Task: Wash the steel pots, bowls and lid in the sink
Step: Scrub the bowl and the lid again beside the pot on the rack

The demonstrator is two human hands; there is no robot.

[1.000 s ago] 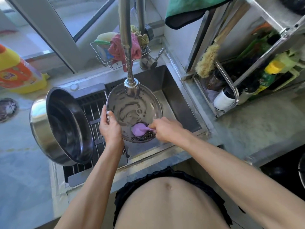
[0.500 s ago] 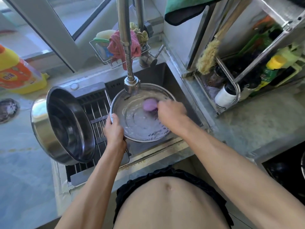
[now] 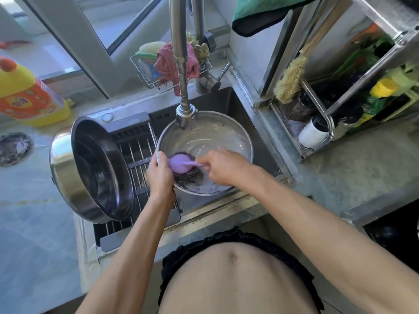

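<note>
A round steel bowl (image 3: 217,134), soapy inside, is held over the sink (image 3: 238,103) under the faucet head (image 3: 186,116). My left hand (image 3: 159,175) grips its left rim. My right hand (image 3: 224,167) holds a purple-handled scrubber (image 3: 181,165) whose dark bristles press against the bowl's lower left inside. A large steel pot (image 3: 90,168) lies tilted on its side on the drying rack (image 3: 138,155) to the left.
A yellow and orange detergent bottle (image 3: 25,96) stands at the back left. A wire caddy (image 3: 158,73) with cloths and sponges hangs behind the faucet. A steel shelf (image 3: 328,123) with bottles and a brush stands on the right counter. A green cloth (image 3: 260,12) hangs above.
The scrubber has moved from the bowl's upper right inside down to its lower left, near my left hand. The bowl sits a little flatter and shows more suds.
</note>
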